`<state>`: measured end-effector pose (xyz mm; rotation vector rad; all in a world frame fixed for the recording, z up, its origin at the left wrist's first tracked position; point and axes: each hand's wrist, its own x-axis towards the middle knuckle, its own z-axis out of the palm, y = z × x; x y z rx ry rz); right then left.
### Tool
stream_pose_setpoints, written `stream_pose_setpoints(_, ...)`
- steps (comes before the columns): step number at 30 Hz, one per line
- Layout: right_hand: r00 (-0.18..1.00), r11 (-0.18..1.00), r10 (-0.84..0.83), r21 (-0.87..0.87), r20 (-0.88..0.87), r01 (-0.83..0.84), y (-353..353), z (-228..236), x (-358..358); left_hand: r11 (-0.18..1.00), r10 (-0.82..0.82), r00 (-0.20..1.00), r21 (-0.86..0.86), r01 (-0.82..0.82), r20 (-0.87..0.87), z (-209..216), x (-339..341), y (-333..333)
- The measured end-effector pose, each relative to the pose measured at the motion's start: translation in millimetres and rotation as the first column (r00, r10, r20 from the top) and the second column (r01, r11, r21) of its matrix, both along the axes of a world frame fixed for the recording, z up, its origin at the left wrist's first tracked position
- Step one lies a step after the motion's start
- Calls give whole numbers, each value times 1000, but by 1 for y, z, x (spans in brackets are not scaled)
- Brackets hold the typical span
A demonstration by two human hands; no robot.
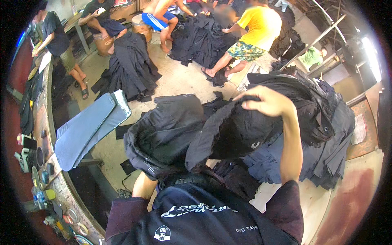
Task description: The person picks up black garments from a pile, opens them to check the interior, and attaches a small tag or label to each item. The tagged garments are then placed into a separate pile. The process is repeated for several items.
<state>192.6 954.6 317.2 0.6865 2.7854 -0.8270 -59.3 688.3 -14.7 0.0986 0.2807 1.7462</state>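
Right hand point(272, 101) with fingers point(252, 106) around the edge of a black garment point(230, 134), left forearm point(144, 186) partly under dark cloth point(163, 130).

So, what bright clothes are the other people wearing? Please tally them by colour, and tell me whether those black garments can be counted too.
Yellow shirt: 1
Green top: 1
Blue shorts: 1
Patterned shorts: 1
Total: 4
The black garments overlap too much to count.
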Motion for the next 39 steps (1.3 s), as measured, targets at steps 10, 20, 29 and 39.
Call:
stream_pose_setpoints(10, 841, 905, -373, 355, 392, 236, 96, 46, 31, 999, 3, 999, 46, -4, 38, -2, -1, -19)
stream_pose_setpoints(20, 990, 939, -127, 329, 66, 99, -103, -68, -83, 995, -80, 991, 63, 74, 107, 2, 42, 7)
stream_pose_setpoints(29, 780, 784, -548, -509, -301, 354, -137, -207, -72, 988, -152, 983, -16, 155, 104, -8, 68, 8)
stream_pose_setpoints(39, 691, 646, -650, -709, -315, 284, -142, -249, -27, 927, -260, 956, -310, 209, -132, -22, 2, -41)
